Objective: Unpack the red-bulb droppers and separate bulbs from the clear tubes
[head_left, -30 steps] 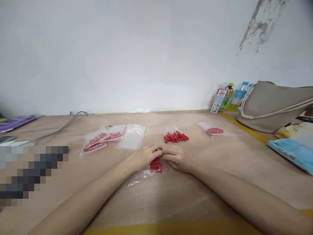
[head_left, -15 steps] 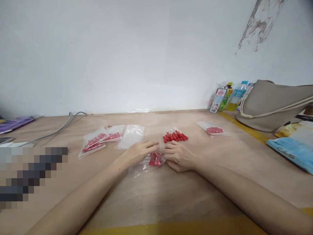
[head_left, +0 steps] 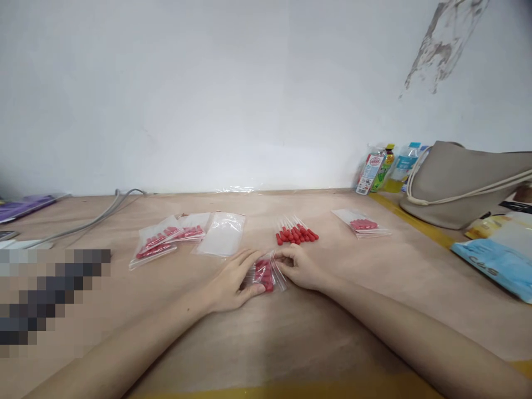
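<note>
A clear zip bag (head_left: pixel 279 278) holding several red-tipped white sticks (head_left: pixel 263 272) lies on the table before me. My left hand (head_left: pixel 233 282) is laid over its left part, thumb along the near side and fingers along the far side, holding it. At the right end, the bag's mouth edge is pinched between the thumb and fingers of my right hand (head_left: pixel 299 267). Just beyond my hands is a loose pile of red-tipped sticks (head_left: pixel 296 230), their red ends toward me. A flat stack of clear bags (head_left: pixel 220 234) sits behind my left hand.
Filled bags (head_left: pixel 160 241) lie at the left, another filled bag (head_left: pixel 362 224) at the right. Farther right are bottles (head_left: pixel 403 165), a carton (head_left: pixel 369 173), a grey handbag (head_left: pixel 465 185) and a blue packet (head_left: pixel 492 271). A grey cable (head_left: pixel 97 218) runs along the left.
My left hand has spread wider over the bag, with its thumb moved to the near side. The bag lies flatter, and its edge now shows beside my right fingers.
</note>
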Available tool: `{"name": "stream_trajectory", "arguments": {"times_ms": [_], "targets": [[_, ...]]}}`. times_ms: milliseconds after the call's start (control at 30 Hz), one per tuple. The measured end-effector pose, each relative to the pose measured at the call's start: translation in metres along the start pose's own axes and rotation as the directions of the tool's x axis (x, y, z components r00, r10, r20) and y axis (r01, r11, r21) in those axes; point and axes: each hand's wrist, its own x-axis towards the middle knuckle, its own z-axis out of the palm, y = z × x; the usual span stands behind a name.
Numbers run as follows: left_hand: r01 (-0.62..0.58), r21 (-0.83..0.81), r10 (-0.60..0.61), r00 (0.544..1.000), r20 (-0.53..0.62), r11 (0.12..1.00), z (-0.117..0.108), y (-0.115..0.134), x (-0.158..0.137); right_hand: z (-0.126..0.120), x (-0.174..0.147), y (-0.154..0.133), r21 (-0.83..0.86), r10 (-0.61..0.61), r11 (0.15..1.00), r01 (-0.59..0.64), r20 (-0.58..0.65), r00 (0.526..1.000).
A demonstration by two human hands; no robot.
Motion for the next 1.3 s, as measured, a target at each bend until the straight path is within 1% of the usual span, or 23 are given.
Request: {"name": "stream_trajectory", "arguments": {"times_ms": [67,133,200,267,333,433,500,567,667,733,833,900,967,1000,1033,1067,1133,1167,1200,1267,1300], "targets": [[0.043,-0.035,-0.044,0.999,-0.008,0.998,0.005,-0.003,-0.004,0.0,0.002,-0.005,-0.088,0.004,0.996,-0.002,0.021,1.0],[0.07,-0.064,-0.072,0.997,-0.019,0.995,0.008,-0.005,-0.005,-0.001,0.001,-0.009,-0.166,0.008,0.986,-0.007,0.008,1.0],[0.072,-0.081,-0.075,0.997,-0.032,0.994,0.009,-0.006,-0.005,-0.002,0.0,-0.011,-0.162,0.033,0.986,-0.035,-0.017,0.999],[0.069,-0.094,-0.072,0.997,-0.04,0.993,0.009,-0.005,-0.004,-0.001,-0.002,-0.01,-0.077,0.073,0.994,-0.075,-0.032,0.997],[0.067,-0.099,-0.071,0.997,-0.043,0.993,0.008,-0.004,-0.004,0.001,-0.002,-0.008,0.07,0.12,0.99,-0.119,-0.017,0.993],[0.062,-0.093,-0.066,0.997,-0.045,0.994,0.008,-0.004,-0.004,0.004,0.0,-0.005,0.311,0.2,0.926,-0.212,0.072,0.977],[0.055,-0.09,-0.059,0.997,-0.052,0.994,0.009,-0.005,-0.004,0.005,0.002,-0.005,0.42,0.229,0.868,-0.265,0.134,0.964],[0.046,-0.088,-0.051,0.997,-0.06,0.995,0.009,-0.005,-0.004,0.004,0.004,-0.006,0.465,0.247,0.836,-0.292,0.157,0.956],[0.046,-0.086,-0.052,0.996,-0.072,0.995,0.008,-0.006,-0.003,-0.001,0.005,-0.006,0.462,0.303,0.83,-0.312,0.095,0.948],[0.056,-0.087,-0.063,0.995,-0.078,0.995,0.007,-0.005,-0.003,-0.006,0.006,-0.005,0.486,0.347,0.806,-0.338,0.075,0.935],[0.071,-0.09,-0.078,0.994,-0.08,0.993,0.007,-0.004,-0.002,-0.021,0.007,-0.003,0.539,0.376,0.75,-0.385,0.131,0.917],[0.078,-0.091,-0.086,0.993,-0.081,0.993,0.007,-0.003,-0.002,-0.038,0.008,-0.001,0.525,0.367,0.75,-0.402,0.174,0.914],[0.081,-0.092,-0.088,0.993,-0.079,0.993,0.007,-0.004,-0.003,-0.061,0.009,0.0,0.485,0.347,0.778,-0.398,0.197,0.917],[0.082,-0.092,-0.089,0.993,-0.076,0.992,0.007,-0.004,-0.003,-0.074,0.009,0.001,0.472,0.332,0.801,-0.368,0.162,0.929],[0.083,-0.092,-0.089,0.993,-0.072,0.992,0.007,-0.004,-0.003,-0.087,0.009,0.002,0.469,0.326,0.819,-0.329,0.089,0.941],[0.083,-0.091,-0.089,0.994,-0.066,0.992,0.007,-0.005,-0.003,-0.098,0.009,0.004,0.476,0.335,0.829,-0.294,-0.003,0.942],[0.083,-0.091,-0.089,0.994,-0.06,0.992,0.008,-0.006,-0.003,-0.116,0.008,0.01,0.44,0.328,0.874,-0.206,-0.222,0.918],[0.082,-0.092,-0.088,0.994,-0.061,0.992,0.008,-0.006,-0.003,-0.121,0.007,0.014,0.403,0.304,0.901,-0.158,-0.33,0.894],[0.08,-0.094,-0.086,0.994,-0.06,0.992,0.008,-0.006,-0.003,-0.123,0.006,0.02,0.353,0.27,0.929,-0.11,-0.443,0.855],[0.074,-0.1,-0.081,0.995,-0.061,0.992,0.008,-0.006,-0.003,-0.119,0.004,0.035,0.232,0.18,0.972,-0.034,-0.642,0.745],[0.074,-0.102,-0.08,0.995,-0.06,0.992,0.008,-0.006,-0.003,-0.114,0.003,0.043,0.16,0.134,0.987,-0.028,-0.708,0.693]]}}
